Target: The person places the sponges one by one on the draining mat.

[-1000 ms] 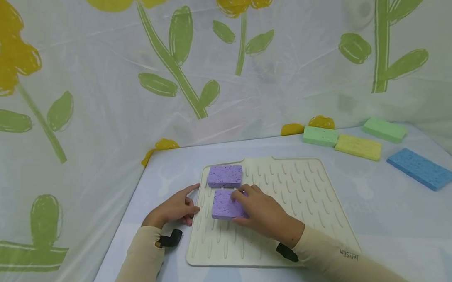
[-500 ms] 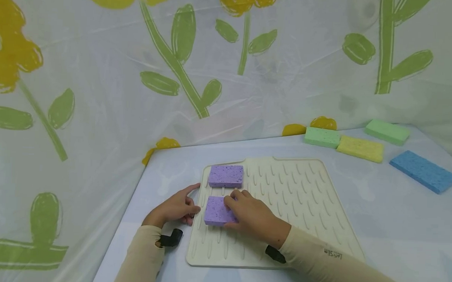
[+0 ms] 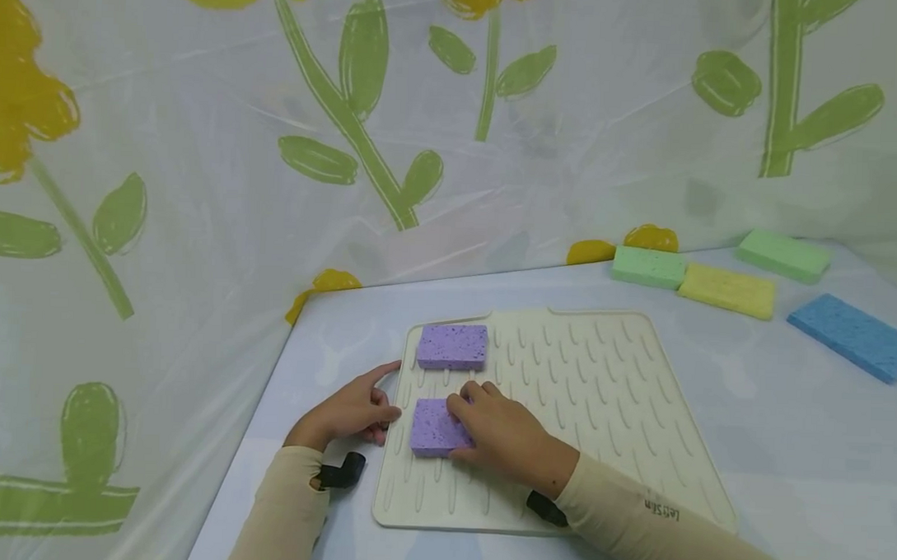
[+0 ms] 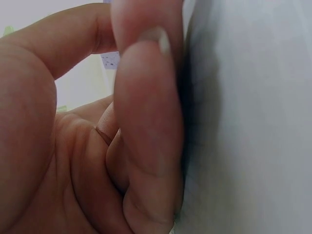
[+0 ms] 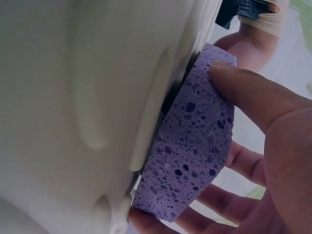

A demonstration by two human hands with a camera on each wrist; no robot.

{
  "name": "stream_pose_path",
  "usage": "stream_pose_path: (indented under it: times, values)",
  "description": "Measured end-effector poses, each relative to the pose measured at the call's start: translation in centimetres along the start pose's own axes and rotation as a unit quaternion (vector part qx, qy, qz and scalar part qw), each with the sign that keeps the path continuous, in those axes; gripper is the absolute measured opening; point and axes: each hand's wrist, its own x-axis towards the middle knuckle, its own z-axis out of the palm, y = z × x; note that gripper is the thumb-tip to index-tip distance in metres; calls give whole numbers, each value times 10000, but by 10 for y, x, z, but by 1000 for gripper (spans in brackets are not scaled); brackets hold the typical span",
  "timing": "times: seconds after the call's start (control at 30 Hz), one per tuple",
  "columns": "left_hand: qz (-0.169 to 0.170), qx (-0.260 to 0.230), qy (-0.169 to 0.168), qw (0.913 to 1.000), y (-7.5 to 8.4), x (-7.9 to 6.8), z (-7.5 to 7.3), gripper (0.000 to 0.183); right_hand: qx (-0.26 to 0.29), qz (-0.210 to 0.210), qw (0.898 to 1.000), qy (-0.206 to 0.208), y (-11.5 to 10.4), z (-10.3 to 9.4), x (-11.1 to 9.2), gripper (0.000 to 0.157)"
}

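Note:
My right hand grips a purple sponge by its right end, low over the left part of a cream ribbed drying mat. In the right wrist view, thumb and fingers hold opposite long sides of this pitted sponge, whose lower edge is right at the mat. A second purple sponge lies behind it, near the mat's back left corner. Beside the mat's left edge, my left hand rests on the table, index finger and thumb reaching to the rim. Its other fingers bend loosely, as the left wrist view shows.
Toward the back right of the white table lie a green sponge, a yellow sponge, another green sponge and a blue sponge. A flower-printed sheet hangs behind and left of the table.
My right hand has brought the held purple sponge toward me and slightly left, widening the gap to the other purple sponge. My left hand has stayed at the mat's edge.

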Motion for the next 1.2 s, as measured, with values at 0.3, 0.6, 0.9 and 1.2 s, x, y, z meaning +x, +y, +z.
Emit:
stream_pose_path:
  times: [0.3, 0.6, 0.9, 1.2]
  values:
    - [-21, 47, 42, 10000, 0, 2, 0, 85, -292, -102, 9995, 38, 1, -1, -1, 50]
    - [59, -18, -13, 10000, -2, 1, 1, 85, -290, -77, 9995, -93, 3, -10, -5, 44]
    - [20, 54, 49, 10000, -5, 3, 1, 85, 213, 136, 9979, 591, 24, -34, -16, 44]
    - [-18, 47, 8, 10000, -1, 1, 1, 85, -307, 667, 9918, 1050, 67, -53, -31, 56]
